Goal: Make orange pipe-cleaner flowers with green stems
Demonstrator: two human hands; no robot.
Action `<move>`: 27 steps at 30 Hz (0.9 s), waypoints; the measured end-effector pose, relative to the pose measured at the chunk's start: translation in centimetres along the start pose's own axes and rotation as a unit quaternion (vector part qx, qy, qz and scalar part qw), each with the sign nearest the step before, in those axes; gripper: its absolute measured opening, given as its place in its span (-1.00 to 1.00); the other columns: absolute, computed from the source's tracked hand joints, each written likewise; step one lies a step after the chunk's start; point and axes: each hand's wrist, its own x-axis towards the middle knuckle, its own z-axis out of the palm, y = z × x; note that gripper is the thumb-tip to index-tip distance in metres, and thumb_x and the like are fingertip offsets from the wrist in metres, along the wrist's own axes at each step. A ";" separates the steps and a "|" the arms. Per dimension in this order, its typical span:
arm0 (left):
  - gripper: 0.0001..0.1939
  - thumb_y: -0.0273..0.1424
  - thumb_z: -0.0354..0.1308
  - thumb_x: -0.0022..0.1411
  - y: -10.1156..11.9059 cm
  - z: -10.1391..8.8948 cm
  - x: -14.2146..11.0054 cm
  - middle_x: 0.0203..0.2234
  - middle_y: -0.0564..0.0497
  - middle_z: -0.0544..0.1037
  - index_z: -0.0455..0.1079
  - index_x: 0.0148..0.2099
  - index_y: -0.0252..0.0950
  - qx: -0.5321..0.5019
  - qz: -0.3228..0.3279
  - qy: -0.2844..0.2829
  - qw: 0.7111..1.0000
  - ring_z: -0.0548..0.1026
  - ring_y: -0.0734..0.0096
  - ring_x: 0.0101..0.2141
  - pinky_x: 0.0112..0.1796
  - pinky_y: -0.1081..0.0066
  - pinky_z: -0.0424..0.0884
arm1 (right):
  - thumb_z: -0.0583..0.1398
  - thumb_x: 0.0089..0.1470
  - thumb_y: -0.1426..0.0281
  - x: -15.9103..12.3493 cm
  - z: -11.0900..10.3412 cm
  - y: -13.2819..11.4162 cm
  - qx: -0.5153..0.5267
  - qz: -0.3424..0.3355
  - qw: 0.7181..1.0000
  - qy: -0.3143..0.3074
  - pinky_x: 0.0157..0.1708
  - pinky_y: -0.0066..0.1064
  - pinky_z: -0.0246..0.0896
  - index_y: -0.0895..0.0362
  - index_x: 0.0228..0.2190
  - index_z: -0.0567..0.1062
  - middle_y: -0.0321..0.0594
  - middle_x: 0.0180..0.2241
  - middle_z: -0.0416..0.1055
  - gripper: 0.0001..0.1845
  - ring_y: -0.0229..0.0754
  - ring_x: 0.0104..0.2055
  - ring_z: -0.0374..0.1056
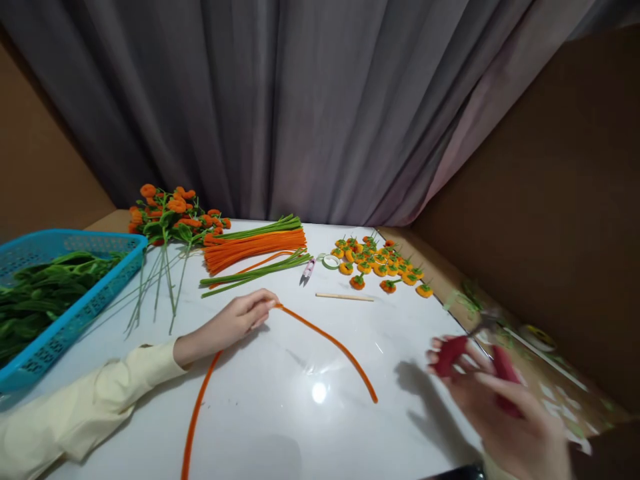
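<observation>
My left hand [250,313] pinches an orange pipe cleaner [330,338] between thumb and fingers, just above the white tabletop. One length of it curves down to the right; another passes under my wrist toward the near edge. At the right, my right hand [515,407] is raised over the table's edge, somewhat blurred. Its fingers are around the red handles of a pair of scissors [453,353], whose dark blades point away from me. Past my left hand lies a bundle of orange pipe cleaners [255,249], with green pipe cleaners [257,272] beside it.
A blue basket [100,297] of green leaves stands at the left. Orange flowers [175,205] on long stems lie behind it. Small yellow-orange blossoms [380,269], green tape [331,262], pink thread snips [309,269] and a thin wooden stick [344,297] lie farther back.
</observation>
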 end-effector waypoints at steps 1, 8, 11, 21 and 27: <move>-0.67 -0.13 -0.11 0.28 0.2 0.2 -0.3 -0.62 0.17 0.17 0.29 -0.16 -0.26 0.034 0.019 -0.016 0.999 0.14 0.57 -0.60 -0.57 0.55 0.12 | 0.08 -0.07 0.20 -0.6 2.1 -0.6 0.069 0.037 0.995 -0.068 -0.24 -0.09 0.35 0.04 -0.23 0.39 -0.04 -0.21 0.44 -0.67 0.07 -0.18 0.41; -0.66 -0.18 -0.13 0.30 1.2 0.9 -1.3 -0.43 0.05 0.41 0.33 -0.31 -0.30 0.118 0.082 -0.069 0.987 0.29 0.47 -0.43 -0.36 0.49 0.24 | 0.20 -0.09 0.29 -4.3 12.4 -3.0 0.017 0.037 0.967 -0.253 -0.45 -0.44 0.20 0.08 -0.33 0.24 -0.33 -0.45 0.24 -0.72 -0.26 -0.45 0.19; -0.65 -0.16 -0.14 0.30 1.7 1.1 -1.5 -0.45 0.06 0.38 0.28 -0.33 -0.29 0.085 0.062 -0.070 0.992 0.29 0.47 -0.43 -0.36 0.49 0.25 | 0.18 -0.07 0.28 -4.7 13.6 -2.9 -0.074 -0.012 0.971 -0.226 -0.47 -0.45 0.18 0.09 -0.35 0.24 -0.35 -0.50 0.20 -0.75 -0.27 -0.49 0.15; -0.76 -0.23 0.03 0.22 1.5 1.4 -1.4 -0.41 0.05 0.42 0.37 -0.30 -0.30 -0.041 0.070 -0.060 0.995 0.30 0.46 -0.39 -0.30 0.48 0.25 | 0.16 0.03 0.22 -5.0 14.7 -2.5 -0.156 -0.100 0.966 -0.181 -0.49 -0.46 0.20 0.08 -0.36 0.27 -0.34 -0.52 0.25 -0.78 -0.25 -0.52 0.19; -0.75 -0.25 0.02 0.24 2.7 1.7 -1.2 -0.49 0.10 0.30 0.33 -0.37 -0.32 -0.103 0.063 -0.048 0.992 0.23 0.50 -0.44 -0.35 0.48 0.19 | 0.17 0.02 0.14 -5.5 15.0 -2.8 -0.149 -0.120 0.972 -0.135 -0.48 -0.42 0.22 0.07 -0.37 0.26 -0.31 -0.50 0.26 -0.71 -0.22 -0.50 0.23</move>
